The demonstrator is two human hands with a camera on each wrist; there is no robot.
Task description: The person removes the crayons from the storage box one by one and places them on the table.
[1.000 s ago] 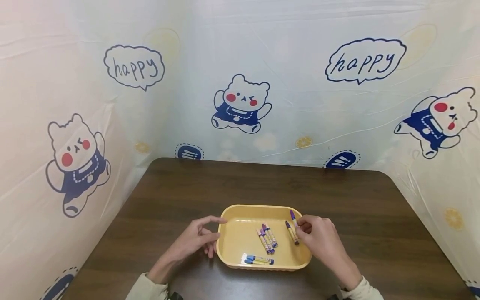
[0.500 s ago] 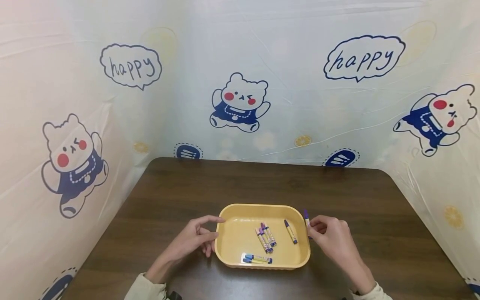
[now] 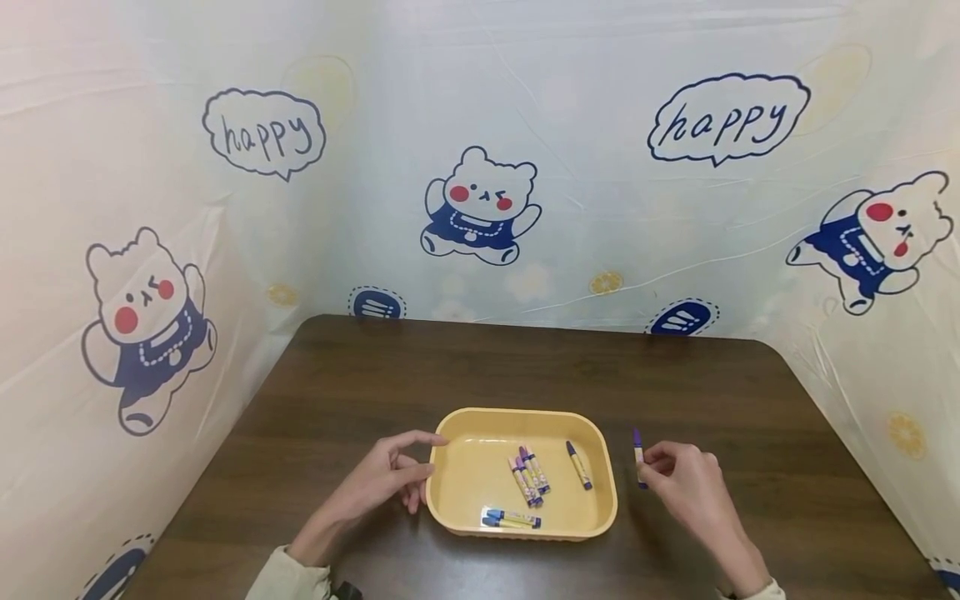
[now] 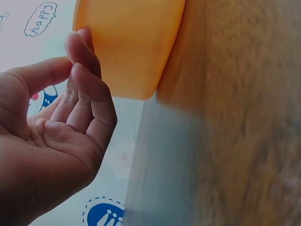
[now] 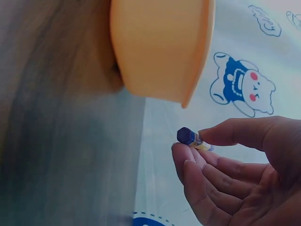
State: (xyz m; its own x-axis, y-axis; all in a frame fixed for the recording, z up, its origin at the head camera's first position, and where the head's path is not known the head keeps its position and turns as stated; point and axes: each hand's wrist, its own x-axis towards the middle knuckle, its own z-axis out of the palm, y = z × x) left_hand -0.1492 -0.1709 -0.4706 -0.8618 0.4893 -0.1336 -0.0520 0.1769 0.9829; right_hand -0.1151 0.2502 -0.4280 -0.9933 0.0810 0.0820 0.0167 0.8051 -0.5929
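Observation:
A yellow tray (image 3: 555, 418) sits in front of me with several paper-wrapped crayons in it. My left hand (image 3: 382, 477) holds the tray's left end, its index fingertip over the rim and its thumb against the outside. To the right of the tray, my right hand (image 3: 692, 483) pinches a purple crayon (image 3: 637, 448) between thumb and fingers, tip pointing away. The right wrist view shows the dark end of this crayon (image 5: 186, 135). Inside the tray, a pink and purple crayon group (image 3: 529, 477) lies mid-floor, two blue crayons (image 3: 513, 518) near the front, one dark blue crayon (image 3: 578, 465) at right.
The dark brown wooden table (image 3: 337, 367) extends around the tray on all sides. Behind it and at both sides hangs a pale printed curtain (image 3: 585, 208) with bear figures and the word "happy".
My right hand has lifted the purple crayon out of the tray and carried it right, past the rim. The left hand stays at the tray's left end.

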